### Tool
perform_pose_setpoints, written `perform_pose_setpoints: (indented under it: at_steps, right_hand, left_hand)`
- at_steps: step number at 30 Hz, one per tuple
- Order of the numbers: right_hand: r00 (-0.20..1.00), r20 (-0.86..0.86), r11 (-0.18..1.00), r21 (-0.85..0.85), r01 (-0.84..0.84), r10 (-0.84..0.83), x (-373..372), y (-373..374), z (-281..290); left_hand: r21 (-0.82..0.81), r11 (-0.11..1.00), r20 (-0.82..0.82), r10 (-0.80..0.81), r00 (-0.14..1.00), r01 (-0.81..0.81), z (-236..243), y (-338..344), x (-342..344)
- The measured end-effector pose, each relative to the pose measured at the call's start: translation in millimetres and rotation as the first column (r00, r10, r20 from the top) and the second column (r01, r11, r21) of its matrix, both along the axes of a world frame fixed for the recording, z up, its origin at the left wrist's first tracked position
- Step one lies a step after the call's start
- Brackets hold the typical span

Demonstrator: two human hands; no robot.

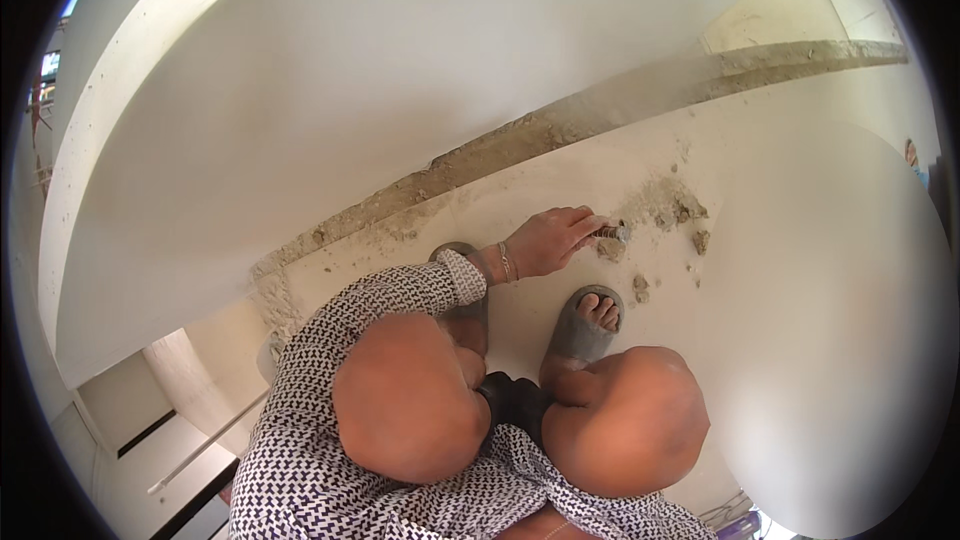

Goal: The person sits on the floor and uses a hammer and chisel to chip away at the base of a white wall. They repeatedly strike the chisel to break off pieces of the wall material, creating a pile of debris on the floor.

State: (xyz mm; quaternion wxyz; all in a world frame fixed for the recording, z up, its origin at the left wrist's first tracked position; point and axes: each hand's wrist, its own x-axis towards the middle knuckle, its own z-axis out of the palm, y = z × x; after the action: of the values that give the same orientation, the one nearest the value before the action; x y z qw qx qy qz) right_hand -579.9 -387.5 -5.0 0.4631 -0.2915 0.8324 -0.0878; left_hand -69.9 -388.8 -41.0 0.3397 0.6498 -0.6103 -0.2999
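Observation:
My left hand (553, 240) reaches out over the pale floor, closed around a short metal rod (614, 232). Ridges show along the rod, and its grey end sticks out past my fingers; the rest is hidden in the grip. A patterned black-and-white sleeve (375, 295) covers that arm, with a thin bracelet at the wrist. Just beyond the rod lie crumbs and lumps of grey-brown mortar (682, 208), with one lump (611, 250) right beneath its tip. My right hand is out of sight.
A rough mortar strip (500, 145) runs along the foot of a large pale wall (380, 50). My bare knees and grey sandals (582, 332) are close below the hand. Another mortar clump (701, 241) lies further right. A blurred whitish shape (830, 340) fills the right side.

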Motion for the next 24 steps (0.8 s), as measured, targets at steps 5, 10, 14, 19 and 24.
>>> perform_pose_setpoints:
  at_steps: [5,10,14,19,24]
  right_hand:
    - [0.995,0.086,0.994,0.090,-0.062,0.054,32,31,13]
    - [0.988,0.127,0.992,0.081,-0.100,0.089,60,37,34]
    - [0.963,0.151,0.974,-0.075,-0.212,0.221,95,-40,64]
    - [0.839,0.224,0.853,-0.307,-0.422,0.496,195,-148,79]
    - [0.678,0.238,0.709,-0.384,-0.592,0.695,287,-157,81]
  left_hand:
    - [-0.315,0.941,0.203,0.195,0.960,-0.125,3,-26,-20]
    - [-0.317,0.910,0.306,0.366,0.879,-0.268,3,-48,-6]
    - [-0.236,0.926,0.337,0.363,0.869,-0.295,-19,-51,19]
    - [-0.104,0.912,0.241,0.411,0.879,-0.398,-69,-37,22]
    - [-0.048,0.903,0.206,0.428,0.880,-0.428,-83,-26,24]
